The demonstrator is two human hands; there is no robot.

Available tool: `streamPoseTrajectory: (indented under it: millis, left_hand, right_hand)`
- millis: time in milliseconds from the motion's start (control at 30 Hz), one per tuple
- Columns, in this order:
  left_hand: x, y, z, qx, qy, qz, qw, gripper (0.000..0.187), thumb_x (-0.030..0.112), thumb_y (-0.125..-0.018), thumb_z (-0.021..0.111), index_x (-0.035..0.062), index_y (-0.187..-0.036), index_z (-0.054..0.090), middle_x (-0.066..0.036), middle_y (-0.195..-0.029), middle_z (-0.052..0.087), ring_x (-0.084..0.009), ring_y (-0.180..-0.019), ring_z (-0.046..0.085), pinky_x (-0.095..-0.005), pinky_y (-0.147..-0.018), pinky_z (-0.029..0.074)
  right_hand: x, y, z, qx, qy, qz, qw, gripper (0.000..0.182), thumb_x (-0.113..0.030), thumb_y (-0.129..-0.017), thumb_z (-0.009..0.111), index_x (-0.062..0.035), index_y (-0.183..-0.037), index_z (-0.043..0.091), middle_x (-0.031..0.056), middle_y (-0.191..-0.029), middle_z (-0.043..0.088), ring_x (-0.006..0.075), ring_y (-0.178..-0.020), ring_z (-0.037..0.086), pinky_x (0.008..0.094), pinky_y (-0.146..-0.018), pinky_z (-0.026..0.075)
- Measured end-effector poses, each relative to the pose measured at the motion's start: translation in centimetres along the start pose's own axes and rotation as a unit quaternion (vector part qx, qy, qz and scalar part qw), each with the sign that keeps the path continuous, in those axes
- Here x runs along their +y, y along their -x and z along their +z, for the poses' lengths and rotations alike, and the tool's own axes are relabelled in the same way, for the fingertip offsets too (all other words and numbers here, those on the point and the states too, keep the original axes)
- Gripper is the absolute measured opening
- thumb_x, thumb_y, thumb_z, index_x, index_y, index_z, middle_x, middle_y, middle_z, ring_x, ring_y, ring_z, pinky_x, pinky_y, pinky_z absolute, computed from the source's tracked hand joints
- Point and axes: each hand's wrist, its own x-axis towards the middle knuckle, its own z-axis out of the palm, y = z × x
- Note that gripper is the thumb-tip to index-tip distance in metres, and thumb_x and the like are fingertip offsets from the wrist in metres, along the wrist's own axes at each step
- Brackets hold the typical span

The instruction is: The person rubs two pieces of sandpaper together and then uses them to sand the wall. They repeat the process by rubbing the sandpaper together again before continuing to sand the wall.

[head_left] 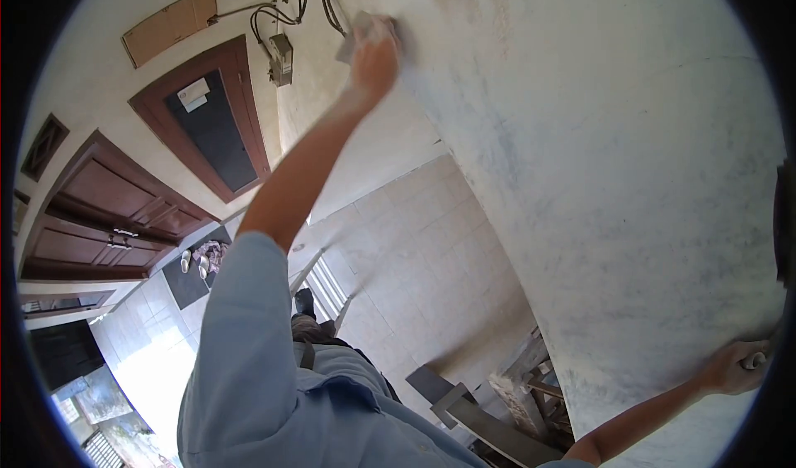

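My left hand (377, 49) is raised high against the pale, patchy wall (597, 178), its fingers closed on a greyish flat piece (348, 47) pressed to the surface, near dark cables. What this piece is cannot be made out for sure. At the lower right, my right hand (738, 367) is closed around a pale rolled or round-ended object (754, 360) beside the wall; the rest of that object is hidden near the edge of the view.
An electric meter box (282, 60) hangs by cables at the wall corner. Brown double doors (112, 211) and a framed window (211, 120) stand left. Below are a tiled floor (398, 244), a white slatted object (327, 290), sandals (203, 266), grey boards (489, 431) and wooden pieces (522, 393).
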Motion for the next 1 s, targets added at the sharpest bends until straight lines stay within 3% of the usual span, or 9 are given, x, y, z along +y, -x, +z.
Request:
streamPoseTrajectory:
  millis: [133, 167, 267, 300, 433, 533, 700, 800, 1000]
  left_hand:
    - [0.4, 0.5, 0.5, 0.005, -0.068, -0.012, 0.998, 0.035, 0.012, -0.094, 0.044, -0.0127, -0.118, 0.046, -0.026, -0.083, 0.066, -0.0408, -0.083, 0.065, -0.0505, -0.105, 0.035]
    - [1.4, 2.0, 0.6, 0.086, 0.005, 0.055, 0.995, 0.027, 0.013, -0.097, 0.042, -0.0066, -0.114, 0.05, -0.033, -0.106, 0.055, -0.0502, -0.104, 0.052, -0.0494, -0.09, 0.046]
    - [2.9, 2.8, -1.2, 0.039, 0.07, 0.108, 0.991, 0.028, 0.012, -0.096, 0.043, -0.0083, -0.115, 0.049, -0.034, -0.109, 0.054, -0.0506, -0.106, 0.05, -0.0501, -0.088, 0.047]
    - [3.0, 1.7, -1.5, 0.015, 0.057, 0.039, 0.998, 0.028, 0.011, -0.096, 0.043, -0.0107, -0.114, 0.048, -0.033, -0.107, 0.055, -0.0498, -0.107, 0.05, -0.0499, -0.085, 0.049]
    - [1.7, -0.2, -1.0, -0.003, -0.014, 0.005, 1.0, 0.028, 0.007, -0.095, 0.041, -0.013, -0.113, 0.05, -0.028, -0.1, 0.062, -0.0394, -0.106, 0.057, -0.0548, -0.105, 0.032]
    - [3.9, 2.8, -1.4, 0.038, 0.034, 0.091, 0.995, 0.028, 0.009, -0.094, 0.045, -0.0121, -0.114, 0.048, -0.032, -0.102, 0.059, -0.051, -0.111, 0.048, -0.0543, -0.085, 0.048]
    - [0.9, -2.2, -1.3, -0.015, 0.016, -0.008, 1.0, 0.026, 0.008, -0.095, 0.043, -0.0042, -0.117, 0.045, -0.029, -0.098, 0.059, -0.0504, -0.107, 0.049, -0.0507, -0.088, 0.047]
    - [1.2, -1.0, -0.3, 0.019, -0.046, 0.054, 0.997, 0.039, 0.005, -0.09, 0.045, -0.0213, -0.118, 0.044, -0.031, -0.106, 0.06, -0.0368, -0.094, 0.064, -0.0545, -0.109, 0.028]
    - [0.8, -2.2, -0.8, 0.049, -0.001, 0.113, 0.992, 0.034, 0.006, -0.092, 0.044, -0.0164, -0.118, 0.048, -0.031, -0.111, 0.059, -0.0392, -0.102, 0.06, -0.054, -0.108, 0.029]
  right_hand:
    - [-0.2, 0.4, -0.2, 0.0, 0.02, 0.016, 1.0, 0.035, -0.032, -0.094, 0.056, 0.0002, -0.1, 0.069, 0.0147, -0.095, 0.069, 0.0257, -0.091, 0.066, 0.0347, -0.08, 0.053]
    - [-0.7, 0.5, -0.5, -0.009, 0.022, 0.022, 0.999, 0.036, -0.032, -0.094, 0.056, 0.0003, -0.1, 0.069, 0.015, -0.096, 0.069, 0.0257, -0.091, 0.066, 0.0344, -0.081, 0.053]
    - [-1.3, 0.4, -1.1, -0.031, -0.003, 0.017, 0.999, 0.036, -0.032, -0.095, 0.055, 0.0003, -0.1, 0.069, 0.0148, -0.097, 0.069, 0.0248, -0.092, 0.067, 0.0333, -0.081, 0.053]
    - [-1.1, 0.4, -0.8, -0.02, -0.013, 0.009, 1.0, 0.036, -0.033, -0.095, 0.055, 0.0003, -0.1, 0.069, 0.0145, -0.098, 0.069, 0.0243, -0.091, 0.067, 0.0332, -0.08, 0.053]
    - [-0.7, 0.5, -0.7, -0.049, -0.002, 0.055, 0.997, 0.037, -0.033, -0.095, 0.055, 0.0007, -0.099, 0.069, 0.0132, -0.097, 0.069, 0.0227, -0.089, 0.067, 0.0324, -0.077, 0.053]
    - [-1.6, 0.5, -1.3, -0.067, 0.013, 0.073, 0.995, 0.037, -0.034, -0.095, 0.055, 0.0009, -0.099, 0.069, 0.0128, -0.096, 0.069, 0.0223, -0.087, 0.067, 0.0317, -0.075, 0.053]
    - [-2.0, 0.5, -1.2, -0.032, -0.022, 0.037, 0.999, 0.039, -0.035, -0.094, 0.056, 0.001, -0.096, 0.068, 0.0128, -0.094, 0.069, 0.0226, -0.084, 0.067, 0.0305, -0.074, 0.053]
    - [-2.4, 0.7, -1.4, -0.038, -0.019, 0.043, 0.998, 0.035, -0.032, -0.093, 0.058, 0.0021, -0.097, 0.067, 0.013, -0.096, 0.069, 0.0214, -0.085, 0.067, 0.0302, -0.074, 0.053]
    - [1.0, 1.0, -0.2, -0.03, -0.054, 0.02, 0.998, 0.029, -0.019, -0.09, 0.065, 0.0049, -0.105, 0.063, 0.0115, -0.097, 0.068, 0.0161, -0.086, 0.065, 0.0273, -0.071, 0.052]
